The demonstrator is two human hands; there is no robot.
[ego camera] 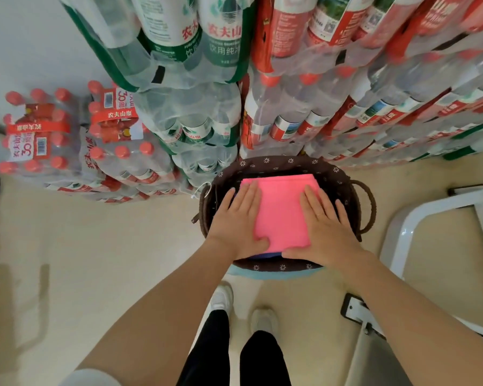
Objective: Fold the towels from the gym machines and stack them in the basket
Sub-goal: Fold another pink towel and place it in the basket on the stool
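The fingers point(244, 200) of the left hand point(239, 221) lie straight and flat, pressing down on the left margin of the folded pink towel point(280, 210); the thumb rests along the towel's near-left corner. The fingers of the right hand point(325, 227) are likewise extended and flat on the right margin, thumb laid across the near-right corner. Neither hand pinches or curls round the fabric. The pink towel lies inside the brown basket point(343, 179), on top of the stack; a blue towel point(265, 256) shows as a thin edge just under its near side. The towel sits flat, its long axis running near to far, with one short edge toward the person and the other toward the far rim. The basket has a flower-print liner and a loop handle point(367, 207) on the right, and it rests on something light blue point(273, 274) that shows at its near edge. Shrink-wrapped packs of bottled water point(195, 121) stand stacked just beyond it, and a white machine frame point(418, 218) stands at right on the floor point(95, 246). Judged from this, the step in hand is seating and smoothing the towel on the stack. The next move calls for lifting both hands straight up without dragging the folds, then fetching any further towel; none is visible here.
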